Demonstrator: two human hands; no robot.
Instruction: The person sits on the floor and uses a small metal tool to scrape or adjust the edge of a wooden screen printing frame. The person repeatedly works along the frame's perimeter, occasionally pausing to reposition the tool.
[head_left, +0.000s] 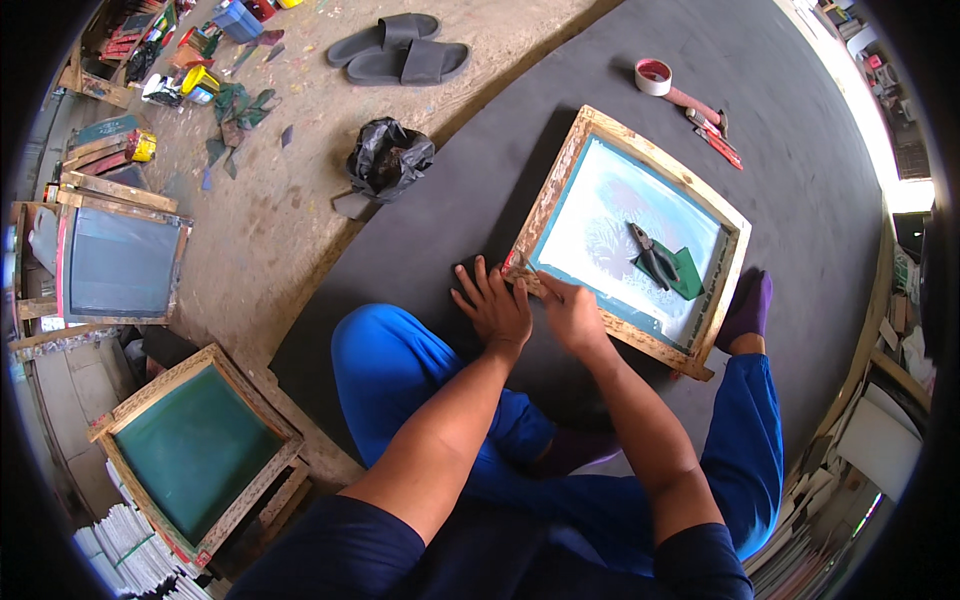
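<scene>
A wooden screen-printing frame with pale blue-and-white mesh lies on the dark tabletop. My left hand rests with fingers spread beside its near-left corner, the fingertips close to the wood. My right hand is closed at that same corner. Something thin pokes out from its fingers against the wood, but the fist hides what it is. On the mesh lie dark-handled pliers and a green scrap.
A tape roll, a hammer and a red cutter lie beyond the frame. Left on the floor are a black plastic bag and sandals. A green-meshed frame leans at lower left. My legs flank the work.
</scene>
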